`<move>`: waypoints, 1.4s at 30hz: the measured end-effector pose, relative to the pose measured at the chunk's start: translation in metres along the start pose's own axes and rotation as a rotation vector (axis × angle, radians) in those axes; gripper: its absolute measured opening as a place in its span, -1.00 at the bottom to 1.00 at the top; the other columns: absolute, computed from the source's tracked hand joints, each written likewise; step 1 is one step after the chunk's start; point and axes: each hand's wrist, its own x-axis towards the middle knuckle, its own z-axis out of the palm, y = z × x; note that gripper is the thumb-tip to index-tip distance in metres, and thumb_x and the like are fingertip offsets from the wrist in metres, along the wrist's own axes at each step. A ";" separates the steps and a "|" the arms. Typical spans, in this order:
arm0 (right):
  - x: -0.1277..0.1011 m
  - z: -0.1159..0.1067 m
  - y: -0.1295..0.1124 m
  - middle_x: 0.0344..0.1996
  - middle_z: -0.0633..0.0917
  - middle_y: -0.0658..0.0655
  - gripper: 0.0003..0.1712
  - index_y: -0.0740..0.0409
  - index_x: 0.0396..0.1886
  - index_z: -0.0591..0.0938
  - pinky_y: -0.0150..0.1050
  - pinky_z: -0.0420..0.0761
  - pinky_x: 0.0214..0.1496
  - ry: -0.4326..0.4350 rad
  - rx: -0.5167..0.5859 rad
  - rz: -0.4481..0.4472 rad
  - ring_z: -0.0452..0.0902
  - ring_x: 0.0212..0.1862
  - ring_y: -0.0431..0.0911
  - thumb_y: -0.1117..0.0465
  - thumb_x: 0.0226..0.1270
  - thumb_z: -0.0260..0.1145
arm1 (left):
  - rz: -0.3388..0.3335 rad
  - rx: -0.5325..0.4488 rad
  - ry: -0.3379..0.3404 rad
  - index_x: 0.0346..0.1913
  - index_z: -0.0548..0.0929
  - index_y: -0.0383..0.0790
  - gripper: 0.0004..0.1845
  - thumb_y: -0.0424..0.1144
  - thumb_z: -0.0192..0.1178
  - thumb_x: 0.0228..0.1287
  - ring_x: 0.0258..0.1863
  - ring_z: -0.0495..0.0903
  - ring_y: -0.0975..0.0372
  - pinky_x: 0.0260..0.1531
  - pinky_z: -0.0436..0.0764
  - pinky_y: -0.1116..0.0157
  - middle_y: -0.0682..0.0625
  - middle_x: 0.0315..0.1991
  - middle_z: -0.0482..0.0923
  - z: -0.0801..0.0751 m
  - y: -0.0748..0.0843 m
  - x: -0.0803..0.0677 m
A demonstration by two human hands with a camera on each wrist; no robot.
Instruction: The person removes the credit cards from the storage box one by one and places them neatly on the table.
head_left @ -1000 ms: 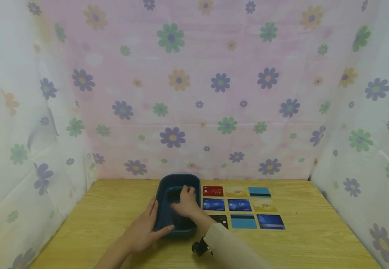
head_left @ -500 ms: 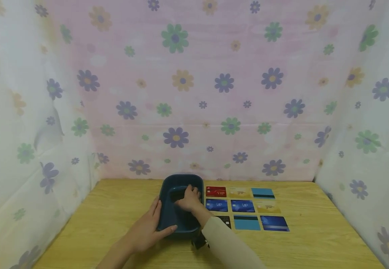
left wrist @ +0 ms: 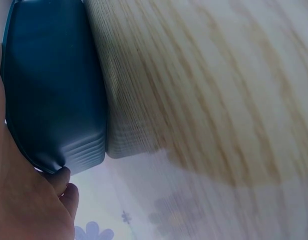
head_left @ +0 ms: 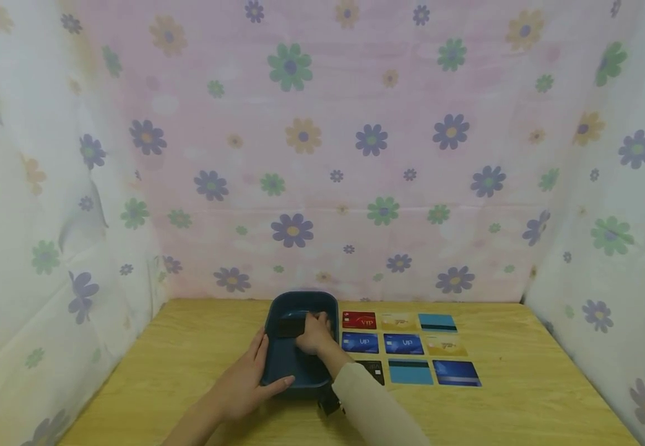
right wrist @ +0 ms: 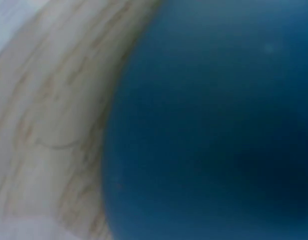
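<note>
Left hand (head_left: 242, 387) grips blue tray (head_left: 282, 364) at its near-left wall, fingers straight, thumb on the rim. Right hand (head_left: 312, 334) inside tray, apparently pinching dark card (head_left: 290, 326); grip unclear.

Smooth matt plastic tray (head_left: 300, 303), grained wooden table (head_left: 523, 402), glossy cards (head_left: 406, 344), thin cloth backdrop (head_left: 322, 155)
</note>
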 end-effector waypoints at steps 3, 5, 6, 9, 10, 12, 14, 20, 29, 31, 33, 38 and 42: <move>0.001 0.000 0.001 0.29 0.32 0.45 -0.14 0.41 0.46 0.38 0.23 0.38 0.35 -0.006 -0.007 -0.004 0.25 0.33 0.35 0.30 0.15 0.47 | 0.004 -0.002 0.002 0.62 -0.10 -0.39 0.23 0.52 0.05 0.30 0.55 0.11 -0.20 0.40 0.30 -0.18 -0.24 0.66 -0.29 0.000 -0.001 0.000; 0.001 0.000 0.001 0.29 0.32 0.45 -0.16 0.43 0.44 0.40 0.24 0.37 0.36 -0.011 -0.005 -0.009 0.25 0.33 0.35 0.31 0.16 0.47 | 0.004 -0.005 0.001 0.62 -0.10 -0.39 0.23 0.51 0.06 0.30 0.55 0.10 -0.19 0.40 0.29 -0.18 -0.23 0.66 -0.30 0.000 0.000 0.000; 0.001 0.000 0.001 0.29 0.31 0.45 -0.16 0.44 0.44 0.40 0.24 0.37 0.36 -0.014 -0.007 -0.011 0.25 0.33 0.35 0.30 0.17 0.47 | 0.004 -0.008 0.001 0.63 -0.11 -0.39 0.23 0.51 0.06 0.30 0.55 0.10 -0.19 0.40 0.29 -0.18 -0.23 0.66 -0.30 0.000 0.000 0.000; 0.000 -0.001 0.001 0.30 0.31 0.45 -0.19 0.46 0.42 0.41 0.24 0.37 0.37 -0.020 -0.016 -0.012 0.25 0.33 0.36 0.31 0.18 0.46 | 0.001 -0.009 -0.004 0.63 -0.11 -0.38 0.23 0.51 0.05 0.30 0.56 0.09 -0.19 0.41 0.28 -0.18 -0.23 0.66 -0.30 0.000 0.000 0.000; 0.000 -0.001 0.001 0.29 0.31 0.45 -0.20 0.46 0.40 0.42 0.24 0.37 0.36 -0.020 -0.016 -0.012 0.25 0.33 0.36 0.31 0.17 0.46 | -0.001 -0.008 -0.007 0.63 -0.11 -0.37 0.23 0.52 0.05 0.30 0.56 0.09 -0.19 0.41 0.28 -0.18 -0.23 0.66 -0.31 0.000 0.001 0.000; 0.000 -0.001 0.001 0.29 0.30 0.45 -0.21 0.46 0.40 0.42 0.23 0.37 0.36 -0.021 -0.014 -0.008 0.26 0.33 0.35 0.31 0.18 0.46 | -0.005 -0.007 -0.010 0.63 -0.11 -0.37 0.23 0.52 0.05 0.29 0.56 0.09 -0.19 0.40 0.28 -0.18 -0.23 0.66 -0.31 0.000 0.001 0.000; 0.001 0.000 0.001 0.30 0.29 0.47 -0.17 0.45 0.44 0.38 0.24 0.37 0.36 -0.020 0.000 -0.001 0.25 0.35 0.37 0.30 0.19 0.46 | -0.010 -0.007 -0.011 0.63 -0.11 -0.37 0.23 0.53 0.05 0.29 0.55 0.10 -0.20 0.40 0.29 -0.19 -0.23 0.67 -0.31 0.000 0.000 0.000; 0.003 0.002 0.002 0.38 0.20 0.55 -0.10 0.38 0.53 0.28 0.26 0.36 0.39 -0.023 0.011 0.040 0.23 0.40 0.42 0.28 0.23 0.42 | -0.009 -0.010 -0.007 0.63 -0.10 -0.37 0.23 0.52 0.06 0.29 0.55 0.11 -0.21 0.39 0.30 -0.19 -0.24 0.66 -0.29 0.001 0.000 0.000; 0.006 0.003 0.004 0.36 0.22 0.64 -0.16 0.52 0.40 0.37 0.30 0.35 0.39 0.014 -0.008 0.040 0.26 0.37 0.49 0.28 0.19 0.50 | -0.015 -0.015 -0.010 0.63 -0.12 -0.37 0.23 0.52 0.05 0.30 0.54 0.12 -0.21 0.39 0.31 -0.19 -0.24 0.66 -0.28 0.000 0.001 0.000; 0.007 0.004 0.004 0.36 0.22 0.64 -0.11 0.57 0.41 0.33 0.30 0.34 0.40 0.015 -0.008 0.045 0.26 0.37 0.50 0.27 0.18 0.53 | -0.012 -0.016 -0.009 0.63 -0.11 -0.38 0.22 0.51 0.06 0.30 0.54 0.12 -0.21 0.39 0.30 -0.19 -0.24 0.66 -0.29 0.000 0.001 -0.001; 0.007 0.005 0.004 0.35 0.24 0.64 -0.06 0.61 0.39 0.32 0.30 0.35 0.39 0.020 -0.005 0.047 0.26 0.37 0.50 0.25 0.15 0.56 | -0.006 -0.014 -0.006 0.63 -0.10 -0.39 0.22 0.50 0.06 0.31 0.54 0.12 -0.21 0.39 0.30 -0.19 -0.25 0.66 -0.28 0.000 0.001 -0.001; 0.005 0.004 0.003 0.34 0.27 0.62 -0.04 0.64 0.34 0.35 0.28 0.33 0.41 0.025 -0.008 0.041 0.25 0.37 0.49 0.21 0.10 0.62 | 0.013 -0.010 0.006 0.62 -0.07 -0.43 0.21 0.48 0.07 0.32 0.53 0.14 -0.23 0.37 0.32 -0.20 -0.27 0.66 -0.27 -0.002 0.004 -0.002; 0.004 0.005 0.003 0.31 0.33 0.58 -0.06 0.63 0.31 0.39 0.26 0.33 0.41 0.030 -0.036 0.037 0.21 0.37 0.47 0.18 0.09 0.64 | 0.006 -0.008 0.007 0.62 -0.07 -0.42 0.22 0.50 0.07 0.31 0.53 0.14 -0.22 0.38 0.32 -0.20 -0.26 0.66 -0.28 0.000 0.004 -0.002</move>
